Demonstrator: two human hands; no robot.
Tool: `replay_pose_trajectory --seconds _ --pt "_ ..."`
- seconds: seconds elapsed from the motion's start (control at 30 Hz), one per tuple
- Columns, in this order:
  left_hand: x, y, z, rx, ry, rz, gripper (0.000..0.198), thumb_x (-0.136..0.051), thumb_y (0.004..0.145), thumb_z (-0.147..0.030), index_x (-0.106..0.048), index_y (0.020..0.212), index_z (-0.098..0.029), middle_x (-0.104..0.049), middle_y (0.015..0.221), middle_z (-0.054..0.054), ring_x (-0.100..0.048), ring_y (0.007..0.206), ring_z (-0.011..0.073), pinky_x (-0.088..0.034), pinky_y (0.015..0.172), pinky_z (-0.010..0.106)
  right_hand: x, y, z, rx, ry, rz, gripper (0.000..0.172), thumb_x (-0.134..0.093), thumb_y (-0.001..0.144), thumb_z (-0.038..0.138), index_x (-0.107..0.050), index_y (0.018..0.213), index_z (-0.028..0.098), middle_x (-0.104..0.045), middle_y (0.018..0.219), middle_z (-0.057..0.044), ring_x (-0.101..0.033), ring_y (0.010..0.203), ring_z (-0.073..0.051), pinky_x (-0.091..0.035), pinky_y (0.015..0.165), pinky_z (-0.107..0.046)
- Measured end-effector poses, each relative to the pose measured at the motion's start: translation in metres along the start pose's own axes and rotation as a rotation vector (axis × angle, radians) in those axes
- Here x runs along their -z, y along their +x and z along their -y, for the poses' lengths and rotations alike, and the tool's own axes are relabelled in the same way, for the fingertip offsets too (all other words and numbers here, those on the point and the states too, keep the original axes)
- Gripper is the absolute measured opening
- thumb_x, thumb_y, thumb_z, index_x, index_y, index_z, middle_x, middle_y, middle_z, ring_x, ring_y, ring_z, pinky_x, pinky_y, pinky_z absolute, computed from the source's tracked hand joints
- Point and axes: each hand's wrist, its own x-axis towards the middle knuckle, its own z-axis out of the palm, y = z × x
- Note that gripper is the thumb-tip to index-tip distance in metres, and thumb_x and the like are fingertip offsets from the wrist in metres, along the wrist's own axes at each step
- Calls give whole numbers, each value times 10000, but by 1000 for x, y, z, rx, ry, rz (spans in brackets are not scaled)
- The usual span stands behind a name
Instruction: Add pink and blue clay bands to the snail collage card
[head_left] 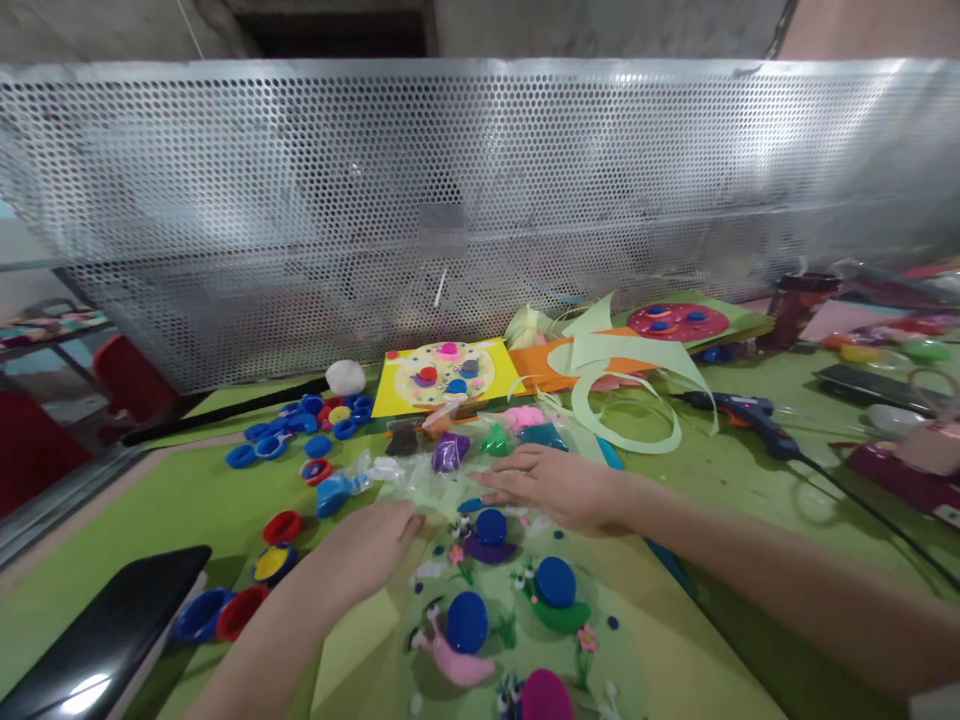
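Note:
A yellow-green sheet with a pale green panel lies before me, bearing several clay snails with bottle-cap shells: a purple snail, a green snail, a pink snail and a magenta-capped one at the bottom edge. My left hand rests at the panel's left edge, its fingers mostly hidden beneath it. Reaching over the panel's far end, my right hand has its fingers stretched out, fingertips beside a small blue piece. Wrapped clay lumps, including a purple lump, lie just beyond both hands.
Blue and red bottle caps are scattered at left, near a black phone. A finished yellow card lies behind. Pale green paper scraps and a corded glue gun are at right. A perforated metal panel stands at the back.

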Motion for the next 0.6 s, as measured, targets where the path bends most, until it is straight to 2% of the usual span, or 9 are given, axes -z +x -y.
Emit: replay_pose_trajectory --seconds 0.2,0.43,0.6 --pt "0 -1 1 3 16 4 336 -251 874 -269 -570 804 -192 -661 877 95 -618 834 240 -424 692 316 5 -4 0 64 -56 27 612 -418 822 62 -264 1406 162 -587 1193 -147 -393 1242 -204 -298 981 -394" --pt "3 -1 -2 -2 8 22 347 -245 877 -266 -579 859 -175 -659 932 118 -613 867 254 -425 727 340 1 -3 -11 39 -67 -40 630 -452 808 83 -261 1406 125 -636 1062 -135 -522 1044 -217 -369 890 -362" --pt "2 -1 -1 -6 -3 22 369 -230 886 -285 -582 868 -174 -656 938 113 -611 879 249 -424 739 336 3 -4 -13 59 -53 -81 618 -457 806 113 -283 1399 123 -664 968 -125 -525 990 -230 -371 873 -371"
